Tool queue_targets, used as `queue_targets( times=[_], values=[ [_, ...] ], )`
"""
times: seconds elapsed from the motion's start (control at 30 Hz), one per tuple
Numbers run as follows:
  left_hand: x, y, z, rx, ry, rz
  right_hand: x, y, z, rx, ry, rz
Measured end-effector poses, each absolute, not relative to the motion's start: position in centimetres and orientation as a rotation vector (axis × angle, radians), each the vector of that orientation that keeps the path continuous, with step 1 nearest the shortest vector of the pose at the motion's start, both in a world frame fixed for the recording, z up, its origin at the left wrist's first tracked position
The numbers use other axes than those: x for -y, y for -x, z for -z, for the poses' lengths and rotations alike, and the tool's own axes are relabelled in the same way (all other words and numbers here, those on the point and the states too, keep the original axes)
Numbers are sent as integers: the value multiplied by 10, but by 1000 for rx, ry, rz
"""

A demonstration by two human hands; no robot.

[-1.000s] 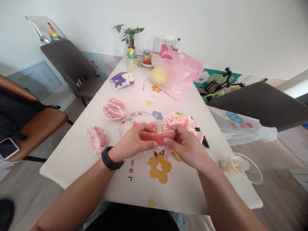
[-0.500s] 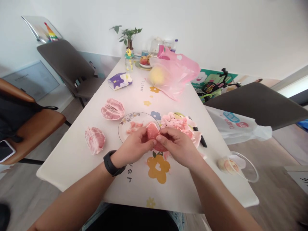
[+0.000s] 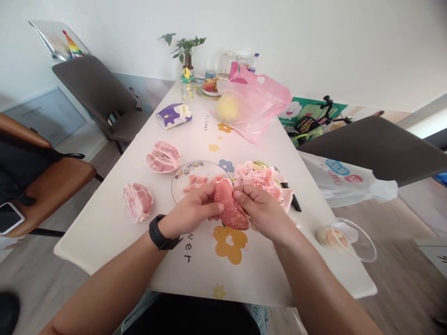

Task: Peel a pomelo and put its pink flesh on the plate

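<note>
Between my two hands is a red pomelo segment (image 3: 230, 207), its pulp facing me. My left hand (image 3: 197, 204), with a black watch on the wrist, grips its left side with thumb and fingers. My right hand (image 3: 260, 209) pinches its upper right edge. Just behind them, a round plate (image 3: 179, 188) carries small pieces of pink pulp (image 3: 195, 180). Two larger chunks of peeled pomelo, one at the plate's upper left (image 3: 163, 157) and one farther left (image 3: 138, 201), lie on the table. A heap of pale pink peel (image 3: 256, 177) sits behind my right hand.
A black knife handle (image 3: 296, 202) sticks out by the peel. Farther back are a pink plastic bag (image 3: 258, 102) around a yellow fruit, a purple tissue pack (image 3: 173, 115) and a jar (image 3: 187, 88). At the right edge stands a clear container (image 3: 331, 238); chairs flank the table (image 3: 104, 223).
The pomelo segment has turned and shows much more of its red pulp, hanging lower between my hands. My right hand has shifted slightly, with its fingers more curled.
</note>
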State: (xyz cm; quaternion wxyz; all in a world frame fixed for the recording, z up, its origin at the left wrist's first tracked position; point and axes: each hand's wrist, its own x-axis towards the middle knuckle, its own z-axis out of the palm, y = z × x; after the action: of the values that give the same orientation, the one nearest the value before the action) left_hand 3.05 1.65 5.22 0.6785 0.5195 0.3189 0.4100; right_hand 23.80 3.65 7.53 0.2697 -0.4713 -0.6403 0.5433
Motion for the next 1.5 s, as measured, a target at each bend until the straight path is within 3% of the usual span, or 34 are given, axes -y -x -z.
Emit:
queue_targets(
  times=[0.47, 1.17, 1.5],
  values=[
    [-9, -47, -42, -1194, -1467, -952, -23, -219, -79, 1907, 1406, -1004],
    [-8, -46, -53, -1098, -1445, -974, -20, -214, -73, 1690, 1398, -842],
    [-9, -45, -49, -1070, -1301, -1037, -30, -216, -71, 1574, 1397, -1076]
  ],
)
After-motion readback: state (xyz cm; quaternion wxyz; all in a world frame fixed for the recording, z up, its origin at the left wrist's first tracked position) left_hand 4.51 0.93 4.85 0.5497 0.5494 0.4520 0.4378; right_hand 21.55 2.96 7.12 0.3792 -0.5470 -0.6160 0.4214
